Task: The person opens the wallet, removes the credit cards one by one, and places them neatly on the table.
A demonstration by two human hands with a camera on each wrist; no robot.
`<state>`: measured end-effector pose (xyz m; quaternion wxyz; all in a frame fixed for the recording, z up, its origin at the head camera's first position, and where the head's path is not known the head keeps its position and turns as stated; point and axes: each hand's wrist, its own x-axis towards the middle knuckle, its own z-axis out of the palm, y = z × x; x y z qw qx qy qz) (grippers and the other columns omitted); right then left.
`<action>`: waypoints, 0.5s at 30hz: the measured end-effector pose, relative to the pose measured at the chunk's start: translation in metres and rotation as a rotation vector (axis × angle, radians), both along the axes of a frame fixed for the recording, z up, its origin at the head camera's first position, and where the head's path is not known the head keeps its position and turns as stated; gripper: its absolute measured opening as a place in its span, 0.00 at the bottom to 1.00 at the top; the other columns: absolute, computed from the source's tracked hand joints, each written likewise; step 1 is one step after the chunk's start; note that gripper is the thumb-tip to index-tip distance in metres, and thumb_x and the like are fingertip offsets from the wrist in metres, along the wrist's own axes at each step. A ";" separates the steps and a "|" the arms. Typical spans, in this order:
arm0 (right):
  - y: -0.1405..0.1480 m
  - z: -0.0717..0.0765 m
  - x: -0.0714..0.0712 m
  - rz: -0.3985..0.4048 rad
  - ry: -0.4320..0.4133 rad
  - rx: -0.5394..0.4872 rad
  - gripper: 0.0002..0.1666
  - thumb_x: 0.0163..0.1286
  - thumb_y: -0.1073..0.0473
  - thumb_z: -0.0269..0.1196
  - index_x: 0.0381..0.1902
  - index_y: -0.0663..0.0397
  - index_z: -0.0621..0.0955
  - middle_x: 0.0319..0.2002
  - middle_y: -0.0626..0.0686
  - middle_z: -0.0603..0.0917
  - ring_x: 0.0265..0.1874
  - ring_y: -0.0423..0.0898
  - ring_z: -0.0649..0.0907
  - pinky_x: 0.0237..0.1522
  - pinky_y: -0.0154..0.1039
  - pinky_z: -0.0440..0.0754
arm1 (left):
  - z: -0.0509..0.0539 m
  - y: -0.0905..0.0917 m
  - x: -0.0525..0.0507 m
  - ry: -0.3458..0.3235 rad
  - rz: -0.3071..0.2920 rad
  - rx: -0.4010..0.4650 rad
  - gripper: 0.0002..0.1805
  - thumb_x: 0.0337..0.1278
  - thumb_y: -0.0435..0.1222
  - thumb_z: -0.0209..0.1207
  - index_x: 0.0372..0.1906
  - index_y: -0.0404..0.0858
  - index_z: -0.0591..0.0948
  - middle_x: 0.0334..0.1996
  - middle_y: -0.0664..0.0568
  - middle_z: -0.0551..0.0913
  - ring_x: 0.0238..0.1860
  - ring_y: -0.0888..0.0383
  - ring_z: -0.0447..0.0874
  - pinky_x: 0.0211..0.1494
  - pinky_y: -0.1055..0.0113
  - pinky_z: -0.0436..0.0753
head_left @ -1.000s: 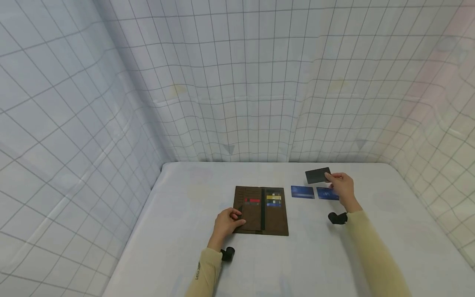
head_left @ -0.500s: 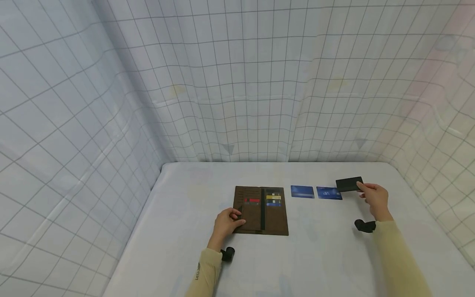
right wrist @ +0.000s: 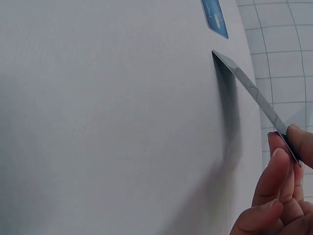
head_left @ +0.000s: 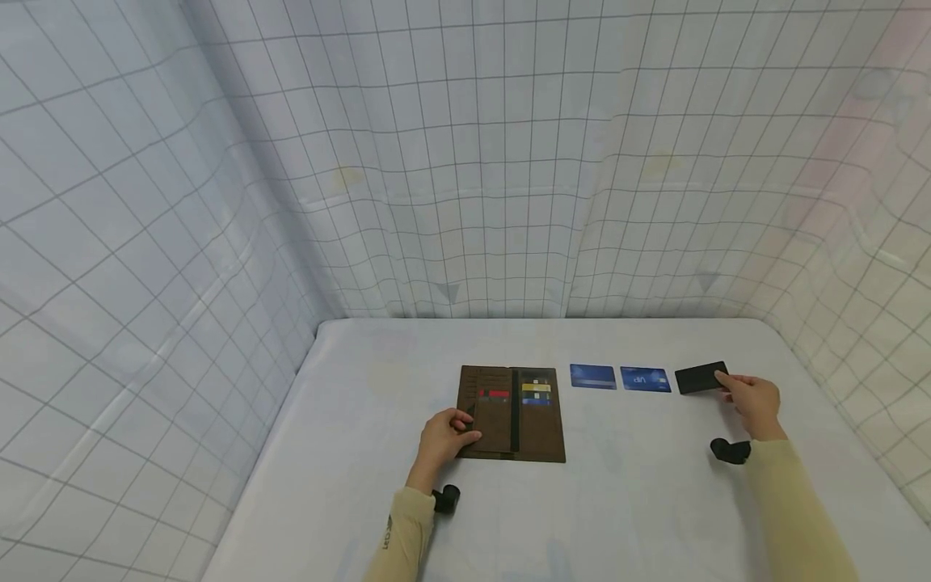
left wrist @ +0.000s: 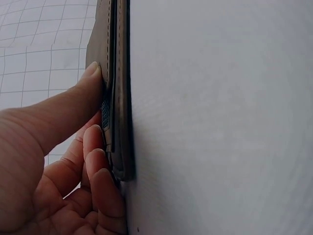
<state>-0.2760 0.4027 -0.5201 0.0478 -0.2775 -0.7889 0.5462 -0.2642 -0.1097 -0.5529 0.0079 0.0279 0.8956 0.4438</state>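
An open brown wallet (head_left: 540, 432) lies flat on the white table, with several cards in its slots. The left hand (head_left: 440, 440) grips its left edge; in the left wrist view the thumb presses the top of the wallet (left wrist: 100, 44) and the other fingers curl at its edge. At the right, the right hand (head_left: 754, 402) pinches a dark card (head_left: 700, 377) by its right end. The right wrist view shows this card (right wrist: 254, 93) tilted, its far end close to the table. Two blue cards, one (head_left: 592, 377) beside the wallet and one (head_left: 645, 379) nearer the dark card, lie in a row.
White cloth with a dark grid (head_left: 509, 202) rises behind the table (head_left: 582, 517) and along both sides. A small black device (head_left: 447, 499) is on the left wrist, another (head_left: 730, 451) on the right.
The right hand has moved right and towards the near side with the dark card, from above the blue cards to the right of them. The left hand and the wallet look unmoved.
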 end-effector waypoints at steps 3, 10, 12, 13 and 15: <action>-0.001 0.001 0.002 0.014 -0.041 0.084 0.29 0.66 0.45 0.60 0.47 0.69 0.79 0.19 0.42 0.81 0.24 0.39 0.77 0.30 0.36 0.70 | 0.001 -0.001 0.001 0.002 -0.006 0.005 0.14 0.44 0.36 0.72 0.36 0.35 0.81 0.25 0.54 0.74 0.26 0.58 0.70 0.33 0.62 0.71; -0.002 0.007 0.005 0.015 -0.166 0.271 0.35 0.65 0.39 0.58 0.47 0.70 0.80 0.19 0.48 0.82 0.37 0.54 0.76 0.34 0.45 0.66 | 0.000 -0.002 0.000 0.012 -0.007 0.009 0.14 0.45 0.36 0.72 0.36 0.35 0.81 0.25 0.54 0.74 0.26 0.58 0.70 0.33 0.62 0.71; -0.003 0.008 0.004 0.012 -0.191 0.313 0.35 0.65 0.39 0.58 0.46 0.69 0.80 0.26 0.56 0.84 0.39 0.58 0.76 0.33 0.46 0.68 | 0.000 -0.002 -0.001 0.009 -0.006 0.015 0.14 0.45 0.36 0.72 0.36 0.35 0.81 0.25 0.54 0.74 0.26 0.58 0.70 0.33 0.62 0.71; -0.003 0.009 0.004 0.008 -0.204 0.333 0.35 0.65 0.39 0.58 0.46 0.70 0.80 0.32 0.61 0.84 0.39 0.60 0.76 0.32 0.46 0.69 | 0.000 -0.002 -0.001 0.012 -0.009 0.013 0.14 0.45 0.36 0.72 0.36 0.35 0.81 0.25 0.54 0.74 0.26 0.58 0.70 0.33 0.62 0.71; -0.003 0.008 0.002 0.001 -0.240 0.374 0.39 0.65 0.38 0.57 0.49 0.74 0.78 0.43 0.69 0.80 0.37 0.60 0.77 0.31 0.46 0.70 | -0.001 -0.002 0.000 0.017 -0.016 0.011 0.14 0.45 0.36 0.72 0.36 0.35 0.81 0.25 0.54 0.74 0.26 0.58 0.70 0.33 0.62 0.72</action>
